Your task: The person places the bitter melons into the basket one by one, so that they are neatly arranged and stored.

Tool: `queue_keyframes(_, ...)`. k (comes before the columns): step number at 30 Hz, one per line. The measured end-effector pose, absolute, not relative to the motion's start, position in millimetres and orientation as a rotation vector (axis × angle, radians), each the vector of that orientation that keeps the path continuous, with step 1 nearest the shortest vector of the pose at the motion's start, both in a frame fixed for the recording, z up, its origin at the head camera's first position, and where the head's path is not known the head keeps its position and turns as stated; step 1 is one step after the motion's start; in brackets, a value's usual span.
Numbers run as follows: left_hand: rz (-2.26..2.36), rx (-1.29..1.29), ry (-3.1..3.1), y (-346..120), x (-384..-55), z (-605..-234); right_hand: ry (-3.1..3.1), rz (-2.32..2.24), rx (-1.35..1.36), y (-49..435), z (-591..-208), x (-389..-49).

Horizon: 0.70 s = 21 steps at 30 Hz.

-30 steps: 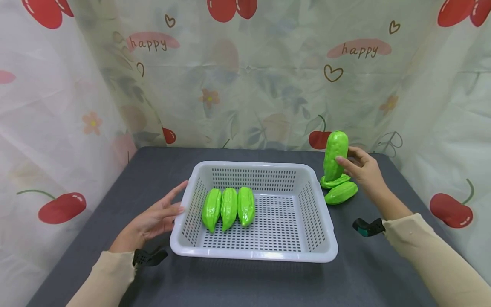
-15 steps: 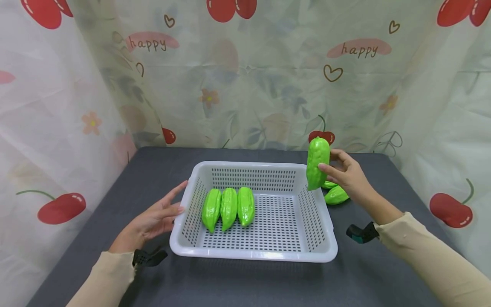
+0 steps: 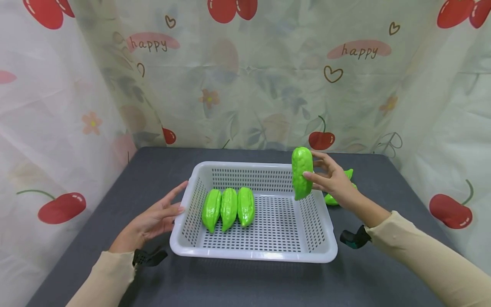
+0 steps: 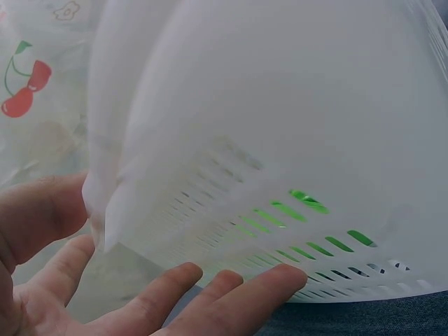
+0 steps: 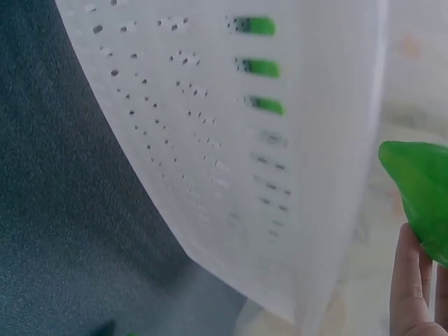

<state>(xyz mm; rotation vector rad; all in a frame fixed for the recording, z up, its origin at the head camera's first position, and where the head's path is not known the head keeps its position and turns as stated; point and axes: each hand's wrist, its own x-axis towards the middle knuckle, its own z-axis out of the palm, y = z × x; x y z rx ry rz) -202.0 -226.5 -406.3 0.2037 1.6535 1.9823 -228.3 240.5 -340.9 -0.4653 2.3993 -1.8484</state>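
My right hand (image 3: 337, 183) holds a bumpy green bitter gourd (image 3: 301, 172) between thumb and fingers. Its narrow tip points down, over the right end of a white perforated basket (image 3: 253, 256). The right wrist view catches only part of this gourd (image 5: 423, 196), beside the basket's outer wall. Inside the basket, on its left half, three similar gourds (image 3: 229, 209) lie side by side. My left hand (image 3: 149, 221) touches the basket's left side with fingers extended. In the left wrist view its thumb meets the rim, and the fingertips (image 4: 283, 280) lie near the slotted wall.
More green gourds (image 3: 331, 200) lie on the dark table (image 3: 245, 279) right of the basket, partly hidden behind my right hand. A patterned curtain (image 3: 249, 106) hangs along the table's back and both sides. Each wrist wears a black camera mount (image 3: 354, 238).
My right hand has carried the gourd leftward from the gourds on the right to over the basket, lowering it slightly. The left hand and basket stay put.
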Motion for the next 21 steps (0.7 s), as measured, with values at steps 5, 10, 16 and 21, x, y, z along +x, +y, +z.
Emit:
queue_keyframes(5, 1.980, 0.207, 1.660, -226.2, -201.9, -406.5, 2.415, -1.792, -0.481, 232.7, -338.1, -228.9)
queue_keyframes(10, 1.977, 0.214, 1.654, -226.8, -202.4, -407.0, 2.415, -1.734, -0.486, 225.1, -332.0, -231.5)
queue_keyframes(16, 1.980, 0.212, 1.644, -227.0, -203.5, -407.7, 2.344, -1.718, -0.500, 215.0, -325.2, -235.5)
queue_keyframes(21, 1.982, 0.211, 1.642, -226.9, -203.6, -408.1, 2.288, -1.710, -0.451, 205.2, -322.9, -239.1)
